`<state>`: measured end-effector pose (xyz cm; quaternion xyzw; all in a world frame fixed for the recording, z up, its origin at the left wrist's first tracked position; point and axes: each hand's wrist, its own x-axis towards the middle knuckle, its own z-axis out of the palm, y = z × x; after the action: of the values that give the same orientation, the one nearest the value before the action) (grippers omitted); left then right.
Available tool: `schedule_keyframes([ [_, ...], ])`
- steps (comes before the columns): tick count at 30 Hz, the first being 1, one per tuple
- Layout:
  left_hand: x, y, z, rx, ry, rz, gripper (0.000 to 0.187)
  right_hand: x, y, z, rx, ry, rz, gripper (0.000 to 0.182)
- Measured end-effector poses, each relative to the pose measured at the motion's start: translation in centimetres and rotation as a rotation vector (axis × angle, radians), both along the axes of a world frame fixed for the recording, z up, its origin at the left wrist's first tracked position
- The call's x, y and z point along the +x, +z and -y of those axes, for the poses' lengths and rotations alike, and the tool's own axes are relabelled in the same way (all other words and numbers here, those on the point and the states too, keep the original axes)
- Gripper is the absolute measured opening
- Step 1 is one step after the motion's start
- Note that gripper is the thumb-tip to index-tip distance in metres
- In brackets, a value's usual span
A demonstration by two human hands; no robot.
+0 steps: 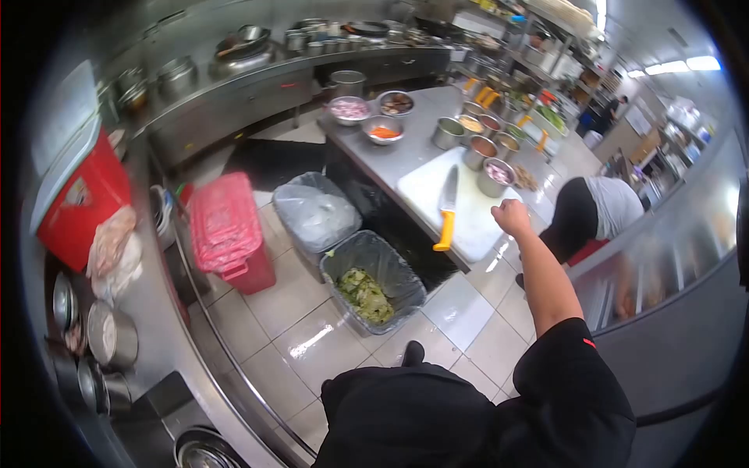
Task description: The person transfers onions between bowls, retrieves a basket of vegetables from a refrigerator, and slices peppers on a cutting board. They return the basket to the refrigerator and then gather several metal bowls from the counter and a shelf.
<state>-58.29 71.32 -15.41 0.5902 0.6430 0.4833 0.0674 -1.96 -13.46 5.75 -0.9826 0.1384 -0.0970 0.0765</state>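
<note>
My right hand (511, 216) reaches forward over the near right edge of the white cutting board (421, 186), its fingers curled closed. What they hold, if anything, is hidden. Just beyond the fist stands a steel container of chopped red onion (496, 176), close to the knuckles. A chef's knife (447, 210) with a yellow handle lies flat on the board, left of my hand, its handle toward me. Several other steel containers (478, 152) are grouped behind the board. My left hand is out of view.
Below the counter stands a lined bin (417, 295) with green scraps, beside another bagged bin (316, 214) and a red lidded bin (234, 234). Bowls of cut food (384, 131) sit on the counter (355, 148). A person in a grey shirt (616, 204) bends over at the right.
</note>
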Motion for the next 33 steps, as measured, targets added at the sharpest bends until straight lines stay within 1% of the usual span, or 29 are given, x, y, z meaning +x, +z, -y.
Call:
schedule_keyframes([
  [1,1.8,-1.4,-3.3,0.012,-0.262,0.118,0.069,-0.2,-0.7,1.4,0.01,-0.054,-0.053,0.035],
  [2,6.3,-3.2,-1.6,0.02,-0.417,0.092,0.05,-0.2,-1.4,3.1,0.03,-0.097,-0.106,0.038],
  [3,12.4,-2.2,2.1,0.021,-0.577,0.076,0.032,-0.9,-1.6,4.0,0.054,-0.093,-0.113,0.042],
  [4,17.6,0.4,6.6,-0.598,-0.74,0.24,0.037,-1.8,-2.3,4.8,0.083,-0.088,-0.118,0.046],
  [5,22.5,-0.1,10.1,-0.31,-0.942,-0.262,0.039,-2.3,-2.8,5.6,0.116,-0.085,-0.123,0.05],
  [6,28.2,4.4,18.6,-0.255,-1.091,-0.232,0.037,-1.8,-3.6,6.8,0.184,-0.107,-0.123,0.062],
  [7,32.3,6.5,24.6,-0.349,-1.29,-0.102,0.033,-1.0,-4.2,7.9,0.229,-0.101,-0.104,0.066],
  [8,35.7,9.4,30.9,-0.432,-1.43,-0.124,0.03,-0.1,-4.9,9.0,0.273,-0.091,-0.084,0.069],
  [9,38.2,12.2,37.3,-0.281,-1.551,-0.294,0.029,1.3,-5.3,10.3,0.313,-0.08,-0.058,0.073],
  [11,43.3,14.0,46.9,-0.005,-1.935,-0.239,0.03,4.2,-6.1,12.6,0.337,-0.031,-0.025,0.083],
  [13,48.8,14.9,55.1,-0.122,-2.041,-0.344,0.034,5.7,-6.4,13.5,0.348,0.059,0.07,0.083],
  [15,54.2,14.5,61.3,0.043,-2.063,-0.42,0.043,6.2,-6.0,14.2,0.417,0.085,0.042,0.081],
  [17,59.0,14.7,65.4,0.126,-1.944,-0.715,0.055,7.8,-6.0,15.4,0.438,0.117,0.043,0.079],
  [18,61.2,13.7,66.4,0.094,-1.872,-0.858,0.067,8.3,-6.1,16.1,0.416,0.148,0.042,0.078],
  [19,62.6,14.4,67.3,0.015,-1.873,-0.97,0.069,8.9,-6.1,16.7,0.388,0.185,0.039,0.077],
  [21,64.7,15.4,68.3,-0.168,-1.852,-1.202,0.074,10.2,-6.1,17.4,0.411,0.235,0.086,0.063],
  [22,65.3,15.2,68.5,-0.215,-1.838,-1.251,0.076,11.0,-6.1,17.7,0.425,0.262,0.107,0.056],
  [26,64.6,15.1,68.1,-0.217,-1.862,-1.136,0.075,13.3,-6.2,19.2,0.547,0.365,0.137,0.039],
  [29,64.1,14.2,67.6,-0.178,-1.874,-0.971,0.072,13.8,-5.7,22.6,0.604,0.494,0.043,0.041],
  [30,64.2,13.6,67.0,-0.196,-1.872,-0.94,0.07,13.8,-4.0,23.7,0.616,0.416,-0.105,0.041],
  [32,64.9,12.4,66.6,-0.239,-1.882,-0.864,0.066,13.3,-1.9,27.0,0.722,0.46,-0.051,0.043],
  [33,65.0,12.9,67.0,-0.219,-1.852,-0.816,0.06,13.3,-0.7,28.7,0.766,0.485,-0.022,0.043],
])
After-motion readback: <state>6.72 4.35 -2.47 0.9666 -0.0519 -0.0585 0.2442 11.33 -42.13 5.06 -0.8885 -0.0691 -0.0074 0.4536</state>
